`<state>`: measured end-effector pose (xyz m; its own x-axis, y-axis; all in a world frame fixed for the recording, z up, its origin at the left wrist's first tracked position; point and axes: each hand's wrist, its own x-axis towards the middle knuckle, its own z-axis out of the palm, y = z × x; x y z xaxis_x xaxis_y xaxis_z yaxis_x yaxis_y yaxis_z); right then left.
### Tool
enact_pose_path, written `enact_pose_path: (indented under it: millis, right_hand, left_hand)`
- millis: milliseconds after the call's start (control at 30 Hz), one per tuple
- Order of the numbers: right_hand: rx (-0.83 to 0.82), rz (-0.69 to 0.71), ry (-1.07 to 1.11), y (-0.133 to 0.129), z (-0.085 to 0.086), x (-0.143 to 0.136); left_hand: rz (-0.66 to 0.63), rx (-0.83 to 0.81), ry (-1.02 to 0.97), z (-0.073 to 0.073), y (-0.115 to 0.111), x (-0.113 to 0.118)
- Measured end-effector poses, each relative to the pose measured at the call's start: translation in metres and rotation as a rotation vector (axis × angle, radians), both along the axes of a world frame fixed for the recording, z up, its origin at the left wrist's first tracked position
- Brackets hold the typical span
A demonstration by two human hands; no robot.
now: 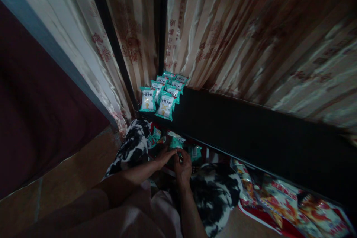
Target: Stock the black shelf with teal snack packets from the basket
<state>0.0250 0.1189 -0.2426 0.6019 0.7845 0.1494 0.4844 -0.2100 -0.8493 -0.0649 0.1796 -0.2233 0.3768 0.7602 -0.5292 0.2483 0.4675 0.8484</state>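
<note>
"小鱼小虾" is printed in dark characters on the green-and-white packets (165, 108) at the left end of the black shelf (237, 130), clearest on the two at its front edge. Reddish characters run down the curtain (173, 37) behind its back left corner, too dim to read. Lettering on the red-and-white bags (287, 197) below its front edge, toward the right end, is blurred.

- Dim light falls around me.
- Beige curtains (223, 44) with reddish print hang before me.
- Two dark posts (111, 33) stand by a black shelf's (237, 126) left end.
- Brown tiled floor (75, 171) shows at my left.
</note>
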Motion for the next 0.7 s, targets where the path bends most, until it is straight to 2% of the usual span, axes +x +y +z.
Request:
enact_pose_path:
  millis: [167, 300, 467, 700]
  right_hand:
    - [0.015, -0.013, 0.023, -0.0012, 0.0006, -0.0028]
    - [0.023, -0.006, 0.061, -0.0019, 0.0016, -0.0035]
    - [0.056, 0.015, 0.054, -0.0019, 0.0047, -0.0037]
    - [0.110, -0.028, -0.062, -0.0015, 0.0075, -0.0013]
  left_hand:
    - [0.036, -0.061, -0.062, 0.0092, -0.0007, -0.0035]
    - [0.048, -0.085, -0.105, 0.0066, -0.0002, -0.0062]
    - [0.134, -0.141, -0.004, 0.0041, 0.0017, -0.0062]
    - [0.114, -0.151, -0.170, 0.0050, 0.0047, -0.0084]
